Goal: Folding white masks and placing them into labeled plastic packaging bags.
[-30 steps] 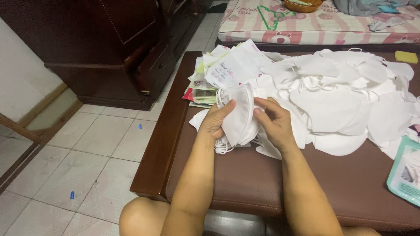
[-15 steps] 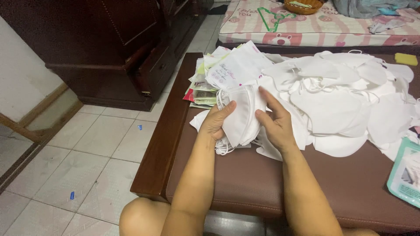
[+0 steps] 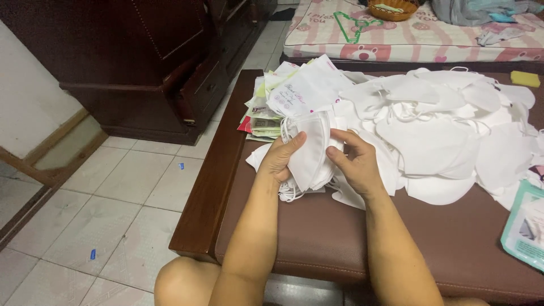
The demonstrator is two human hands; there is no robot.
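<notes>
Both hands hold a stack of folded white face masks [image 3: 310, 148] upright above the brown padded bench [image 3: 317, 238]. My left hand [image 3: 281, 156] grips the stack from the left with the thumb across its front. From the right, my right hand [image 3: 352, 161] pinches the stack's edge between thumb and fingers. Ear loops dangle below the stack. A large loose heap of white masks [image 3: 447, 124] covers the bench to the right of my hands.
Paper packets and a white sheet [image 3: 283, 96] lie at the bench's far left corner. A teal mask package [image 3: 524, 226] sits at the right edge. A dark wooden cabinet [image 3: 153, 62] stands left, a mattress [image 3: 419, 34] with a green hanger behind. My knee [image 3: 187, 280] is below.
The hands have lifted the mask stack slightly and turned it more upright; the right fingers have shifted along its edge.
</notes>
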